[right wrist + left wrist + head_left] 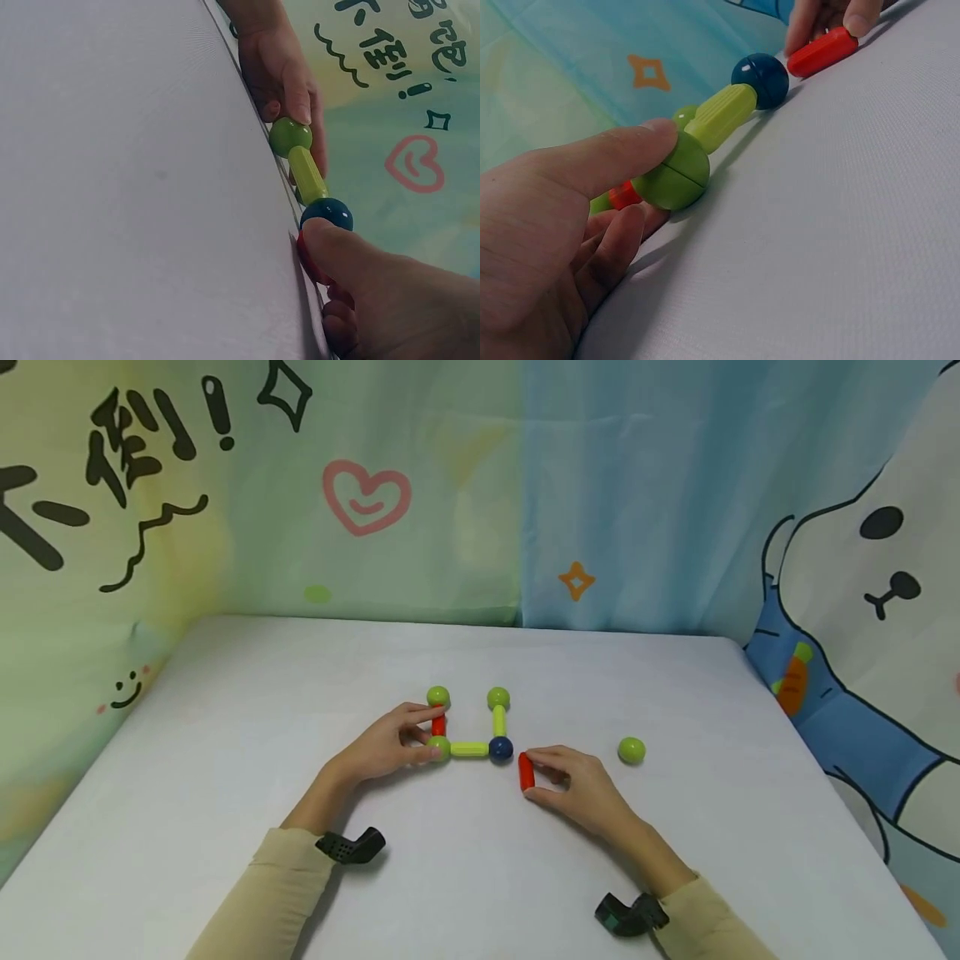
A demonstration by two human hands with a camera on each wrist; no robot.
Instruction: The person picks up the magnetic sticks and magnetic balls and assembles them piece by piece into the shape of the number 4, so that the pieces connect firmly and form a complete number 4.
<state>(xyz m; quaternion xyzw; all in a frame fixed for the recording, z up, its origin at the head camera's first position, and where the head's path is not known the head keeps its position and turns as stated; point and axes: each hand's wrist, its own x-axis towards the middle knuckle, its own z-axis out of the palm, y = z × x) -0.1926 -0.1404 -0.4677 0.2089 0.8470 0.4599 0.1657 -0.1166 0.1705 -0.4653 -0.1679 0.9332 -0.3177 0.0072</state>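
A U-shaped toy frame of balls and rods lies on the table. My left hand (392, 742) grips its left side, thumb on the near green ball (676, 174) and forefinger by the left red rod (438, 727). Beyond that rod is another green ball (438, 696). A yellow-green rod (470, 749) joins the near green ball to a dark blue ball (500, 750). From the blue ball a second yellow-green rod (498, 722) runs back to a green ball (498, 697). Between thumb and fingers, my right hand (581, 783) pinches a loose red rod (527, 772), just right of the blue ball.
A single green ball (632, 750) lies on the white table (480, 877), to the right of my right hand. Printed curtains (450, 560) hang behind the table and along its sides. Each wrist wears a black camera mount (351, 846).
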